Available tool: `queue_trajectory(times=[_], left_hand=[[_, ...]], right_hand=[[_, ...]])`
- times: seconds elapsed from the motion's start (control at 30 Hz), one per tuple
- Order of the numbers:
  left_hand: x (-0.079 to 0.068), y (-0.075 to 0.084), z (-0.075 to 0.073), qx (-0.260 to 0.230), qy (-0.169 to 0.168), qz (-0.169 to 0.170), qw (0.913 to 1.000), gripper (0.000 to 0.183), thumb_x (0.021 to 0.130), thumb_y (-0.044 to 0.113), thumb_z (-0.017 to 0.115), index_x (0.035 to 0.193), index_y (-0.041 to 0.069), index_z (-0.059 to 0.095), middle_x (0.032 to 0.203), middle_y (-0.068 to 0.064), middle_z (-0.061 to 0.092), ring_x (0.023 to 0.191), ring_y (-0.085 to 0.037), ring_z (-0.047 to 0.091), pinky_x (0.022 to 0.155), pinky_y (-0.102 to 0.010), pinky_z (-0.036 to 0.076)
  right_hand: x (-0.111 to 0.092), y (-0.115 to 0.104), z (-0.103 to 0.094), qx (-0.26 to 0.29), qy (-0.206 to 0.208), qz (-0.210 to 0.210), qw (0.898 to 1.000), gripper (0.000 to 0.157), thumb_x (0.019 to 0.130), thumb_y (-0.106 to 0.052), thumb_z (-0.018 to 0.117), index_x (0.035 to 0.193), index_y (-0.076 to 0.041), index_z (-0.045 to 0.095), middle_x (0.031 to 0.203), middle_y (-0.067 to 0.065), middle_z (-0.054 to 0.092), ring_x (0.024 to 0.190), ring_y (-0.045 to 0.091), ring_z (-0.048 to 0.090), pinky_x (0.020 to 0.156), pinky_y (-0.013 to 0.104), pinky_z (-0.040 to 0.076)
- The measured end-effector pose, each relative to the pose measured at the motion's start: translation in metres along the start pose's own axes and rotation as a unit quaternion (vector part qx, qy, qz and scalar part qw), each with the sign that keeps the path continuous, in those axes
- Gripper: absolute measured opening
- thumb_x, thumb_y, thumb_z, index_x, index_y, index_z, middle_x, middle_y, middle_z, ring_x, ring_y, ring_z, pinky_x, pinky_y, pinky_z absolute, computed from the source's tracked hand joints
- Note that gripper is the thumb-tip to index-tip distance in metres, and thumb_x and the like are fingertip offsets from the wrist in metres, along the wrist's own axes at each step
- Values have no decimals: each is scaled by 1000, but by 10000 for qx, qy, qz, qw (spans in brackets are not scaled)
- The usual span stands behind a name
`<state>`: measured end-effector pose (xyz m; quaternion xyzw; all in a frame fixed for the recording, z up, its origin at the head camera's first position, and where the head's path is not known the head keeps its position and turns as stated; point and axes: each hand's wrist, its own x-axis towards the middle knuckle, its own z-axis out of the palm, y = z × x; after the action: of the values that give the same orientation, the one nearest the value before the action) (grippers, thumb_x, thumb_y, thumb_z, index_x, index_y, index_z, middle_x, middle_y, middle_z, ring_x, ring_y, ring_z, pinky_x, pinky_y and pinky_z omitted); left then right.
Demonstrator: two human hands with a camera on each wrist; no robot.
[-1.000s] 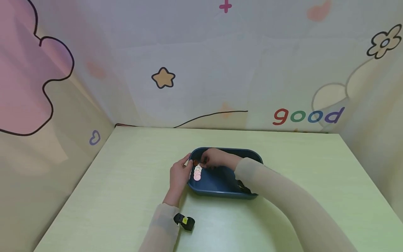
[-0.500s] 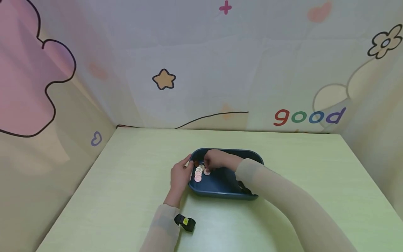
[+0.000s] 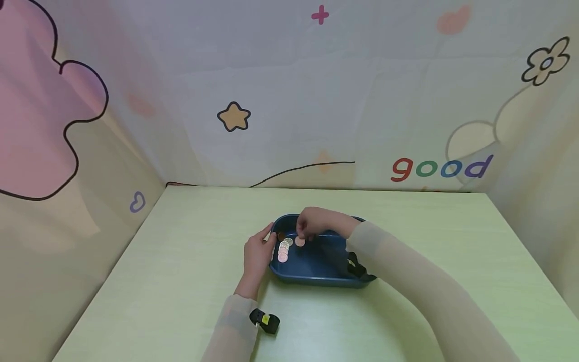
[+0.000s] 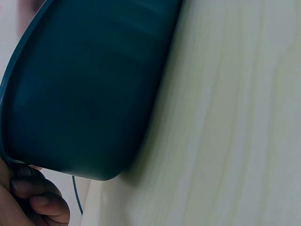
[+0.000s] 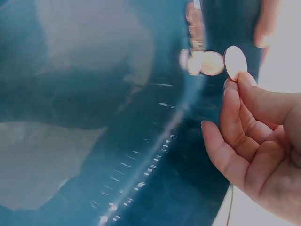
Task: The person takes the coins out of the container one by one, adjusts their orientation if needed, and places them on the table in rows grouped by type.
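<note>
One coin (image 5: 235,62) is pinched in the right hand (image 3: 313,221) over the tray (image 3: 318,259) — the left hand (image 3: 259,252) grips its end.

I see pale wood-grain surface (image 3: 158,281), patterned backdrop (image 3: 289,85) behind far edge. Above that edge: orange star (image 3: 233,116) toward left; pink plus (image 3: 320,15), faded red heart (image 3: 454,20) higher. Multicoloured "good" lettering (image 3: 448,169) near far right corner, flower (image 3: 546,63) above. Near far left corner, purple heart (image 3: 134,205); I spot large pink patch (image 3: 36,110) higher.

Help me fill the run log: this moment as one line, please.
right grip: pinches one disc | left grip: holds tray at its left end | disc row: overlapping, in tray near that end
</note>
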<state>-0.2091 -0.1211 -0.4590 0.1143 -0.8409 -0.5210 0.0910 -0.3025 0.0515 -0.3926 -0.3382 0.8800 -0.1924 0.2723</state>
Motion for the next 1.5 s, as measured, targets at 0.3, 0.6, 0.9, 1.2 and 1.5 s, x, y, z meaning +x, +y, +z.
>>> queue_trajectory(times=[0.3, 0.6, 0.9, 1.2, 1.5], left_hand=[[-1, 0, 0, 34, -14, -86, 10000, 39, 99, 17, 60, 136, 7, 66, 51, 6, 44, 47, -7, 40, 48, -21, 31], [0, -2, 0, 206, 36, -81, 9997, 39, 100, 17, 60, 137, 9, 66, 50, 8, 42, 45, -6, 38, 48, -20, 29], [0, -1, 1, 157, -36, -86, 9998, 39, 100, 18, 60, 138, 9, 66, 51, 7, 41, 46, -7, 37, 48, -21, 29], [-1, 1, 0, 230, -81, -172, 9996, 40, 101, 19, 59, 139, 11, 65, 52, 7, 42, 47, -7, 38, 49, -21, 29], [-1, 2, 0, 199, -72, -197, 9996, 40, 101, 19, 59, 140, 11, 64, 52, 7, 42, 47, -8, 38, 49, -21, 29]], right_hand=[[-30, -2, -17, 201, 462, -235, 9985, 15, 100, -8, 62, 86, -4, 68, 75, -1, 59, 67, 10, 53, 69, 22, 45], [-63, 6, -18, 418, 864, -289, 9950, 16, 100, -9, 62, 87, -2, 68, 68, -4, 50, 63, 11, 46, 69, 26, 40], [-97, 24, -17, 643, 1255, 33, 9900, 15, 100, -9, 61, 89, -2, 68, 79, 4, 62, 72, 14, 52, 71, 29, 44], [-129, 38, -16, 689, 1517, 351, 9854, 13, 100, -7, 60, 92, -2, 68, 88, 11, 69, 83, 18, 56, 78, 31, 49], [-154, 58, -13, 790, 1777, 589, 9791, 13, 99, -9, 62, 98, 1, 70, 91, 9, 68, 87, 20, 58, 80, 34, 52]])
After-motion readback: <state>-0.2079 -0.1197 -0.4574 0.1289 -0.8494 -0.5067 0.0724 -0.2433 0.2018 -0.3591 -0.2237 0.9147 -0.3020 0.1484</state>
